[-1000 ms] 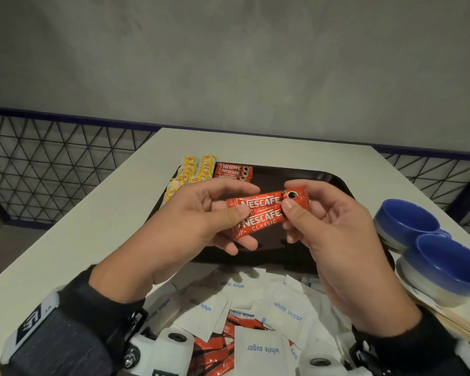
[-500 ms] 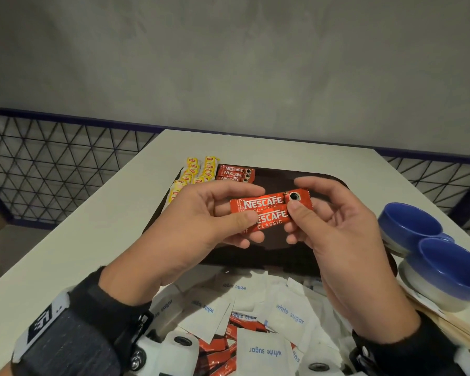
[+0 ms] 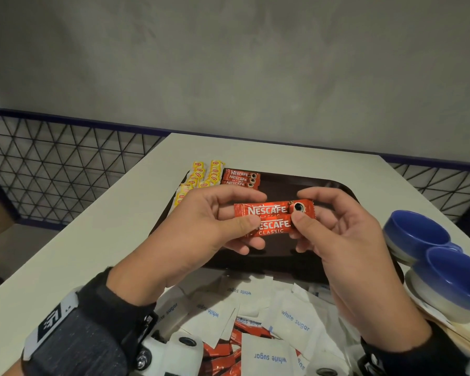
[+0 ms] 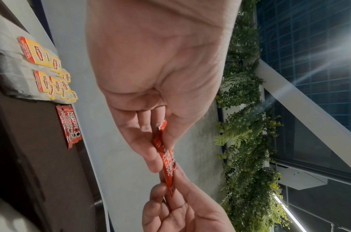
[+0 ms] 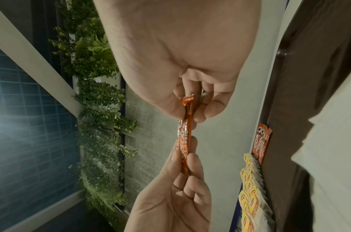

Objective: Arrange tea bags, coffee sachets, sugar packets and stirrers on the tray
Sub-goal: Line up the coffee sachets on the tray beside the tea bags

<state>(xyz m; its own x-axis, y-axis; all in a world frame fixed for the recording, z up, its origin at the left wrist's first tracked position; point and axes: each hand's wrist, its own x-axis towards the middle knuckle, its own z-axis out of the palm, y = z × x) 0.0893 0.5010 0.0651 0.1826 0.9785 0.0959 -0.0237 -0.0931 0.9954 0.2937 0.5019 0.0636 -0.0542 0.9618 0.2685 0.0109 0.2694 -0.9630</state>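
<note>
Coffee sachets (image 3: 273, 219), two, red, pinched above dark tray (image 3: 334, 187).
Left hand (image 3: 201, 226) gripping left ends, right hand (image 3: 339, 234) gripping right ends (thumbs in front); tea bags (image 3: 198, 177) and more sachets (image 3: 240, 179) at tray's far-left corner.

Red coffee sachets (image 3: 273, 218) with white lettering, pinched between both thumbs. Beyond the grip: dark brown tray (image 3: 323, 185), yellow-and-red tea bags (image 3: 201, 176), more red sachets (image 3: 240, 179). Below the grip: white sugar packets (image 3: 293, 318), blue print. Right of it: blue-and-white bowls (image 3: 418, 234).
</note>
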